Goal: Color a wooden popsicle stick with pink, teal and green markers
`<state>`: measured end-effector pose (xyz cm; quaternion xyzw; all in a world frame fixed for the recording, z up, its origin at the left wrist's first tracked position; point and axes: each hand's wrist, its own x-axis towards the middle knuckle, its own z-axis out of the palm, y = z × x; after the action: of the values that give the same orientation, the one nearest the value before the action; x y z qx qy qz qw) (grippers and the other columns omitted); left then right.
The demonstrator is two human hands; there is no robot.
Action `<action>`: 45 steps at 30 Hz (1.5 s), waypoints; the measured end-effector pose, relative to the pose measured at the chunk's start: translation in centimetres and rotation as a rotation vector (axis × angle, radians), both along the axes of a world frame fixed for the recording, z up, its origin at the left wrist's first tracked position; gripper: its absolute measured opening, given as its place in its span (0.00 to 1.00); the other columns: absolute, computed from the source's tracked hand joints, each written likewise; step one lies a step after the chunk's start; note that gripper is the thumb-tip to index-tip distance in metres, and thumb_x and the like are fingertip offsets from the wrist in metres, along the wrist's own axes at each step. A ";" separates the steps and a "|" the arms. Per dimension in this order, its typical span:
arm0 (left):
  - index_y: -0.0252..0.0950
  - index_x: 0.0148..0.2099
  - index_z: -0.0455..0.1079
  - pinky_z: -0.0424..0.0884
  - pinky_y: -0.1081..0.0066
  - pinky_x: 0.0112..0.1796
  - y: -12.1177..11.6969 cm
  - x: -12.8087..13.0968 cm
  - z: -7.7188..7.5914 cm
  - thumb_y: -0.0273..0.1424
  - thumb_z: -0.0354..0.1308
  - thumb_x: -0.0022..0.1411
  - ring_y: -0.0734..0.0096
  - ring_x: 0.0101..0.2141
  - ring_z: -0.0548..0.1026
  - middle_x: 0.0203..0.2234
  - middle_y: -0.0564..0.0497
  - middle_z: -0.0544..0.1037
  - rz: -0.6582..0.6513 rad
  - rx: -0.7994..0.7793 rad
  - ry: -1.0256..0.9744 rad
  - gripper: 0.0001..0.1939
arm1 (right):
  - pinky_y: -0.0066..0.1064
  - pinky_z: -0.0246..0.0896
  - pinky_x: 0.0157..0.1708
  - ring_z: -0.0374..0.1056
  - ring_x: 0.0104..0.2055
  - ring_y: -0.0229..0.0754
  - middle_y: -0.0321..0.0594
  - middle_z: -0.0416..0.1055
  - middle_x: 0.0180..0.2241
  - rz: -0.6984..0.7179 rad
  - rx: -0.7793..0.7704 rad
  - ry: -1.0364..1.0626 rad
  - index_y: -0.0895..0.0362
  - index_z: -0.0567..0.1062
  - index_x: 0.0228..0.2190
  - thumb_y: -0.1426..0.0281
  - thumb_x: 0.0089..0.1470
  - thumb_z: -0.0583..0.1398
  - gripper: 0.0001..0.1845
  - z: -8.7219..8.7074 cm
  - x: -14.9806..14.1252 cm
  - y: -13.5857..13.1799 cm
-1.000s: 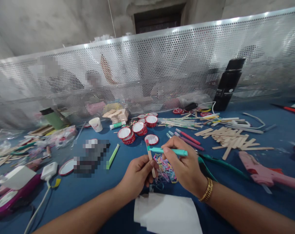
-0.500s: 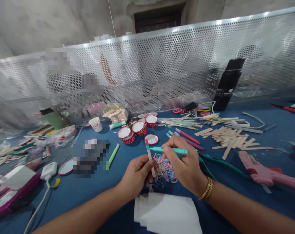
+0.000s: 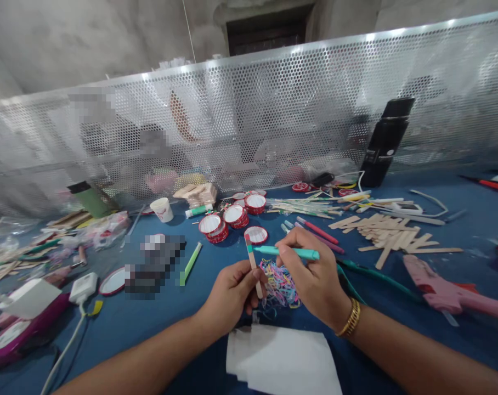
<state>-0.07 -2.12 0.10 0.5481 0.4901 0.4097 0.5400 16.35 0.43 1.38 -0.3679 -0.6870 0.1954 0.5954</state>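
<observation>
Between the fingers and thumb of my left hand [image 3: 235, 291] a wooden craft stick [image 3: 253, 265] is held upright. Its top end is coloured red, with a green band just below. My right hand [image 3: 309, 271] grips a turquoise marker [image 3: 292, 252] like a pen, its tip beside the green band; I cannot tell whether it touches. Under and behind the hands lies a heap of multicoloured rubber bands [image 3: 279, 288]. White paper sheets [image 3: 292, 359] lie in front of me. Several pink and purple markers [image 3: 321, 231] rest just past my right hand.
Red-rimmed round tins [image 3: 235, 216] stand beyond my hands. Loose craft sticks [image 3: 391, 233], a pink glue gun [image 3: 442, 288] and a black bottle [image 3: 386, 142] are on the right. To the left are a paper cup [image 3: 162, 209], a green marker [image 3: 190, 264] and a white charger [image 3: 83, 288]. A perforated metal screen [image 3: 241, 120] closes off the back.
My right hand and the turquoise marker have shifted very slightly to the right, away from the stick. My left hand keeps the craft stick in the same place.
</observation>
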 end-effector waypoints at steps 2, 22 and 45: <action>0.33 0.33 0.69 0.60 0.82 0.15 0.0 0.0 0.0 0.49 0.59 0.57 0.82 0.16 0.64 0.19 0.55 0.70 -0.004 0.007 -0.001 0.21 | 0.34 0.55 0.35 0.62 0.30 0.40 0.34 0.66 0.23 0.007 0.001 0.004 0.54 0.67 0.23 0.71 0.58 0.54 0.12 -0.1 0.0 0.0; 0.33 0.32 0.69 0.60 0.82 0.15 0.1 0.0 -0.2 0.48 0.60 0.57 0.82 0.16 0.65 0.20 0.55 0.70 -0.011 0.023 -0.013 0.21 | 0.35 0.54 0.33 0.61 0.28 0.39 0.33 0.66 0.23 0.054 0.012 -0.020 0.54 0.68 0.24 0.71 0.59 0.54 0.11 -0.1 -0.1 -0.1; 0.33 0.33 0.69 0.61 0.81 0.15 0.1 0.1 0.1 0.51 0.61 0.55 0.82 0.16 0.64 0.19 0.55 0.70 0.006 0.005 -0.027 0.23 | 0.35 0.55 0.35 0.62 0.30 0.40 0.34 0.67 0.23 0.013 0.012 0.012 0.54 0.68 0.23 0.71 0.58 0.54 0.12 0.1 0.0 -0.2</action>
<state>0.04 -2.07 0.20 0.5422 0.4834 0.4199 0.5441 16.32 0.27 1.46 -0.3589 -0.6868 0.1974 0.6005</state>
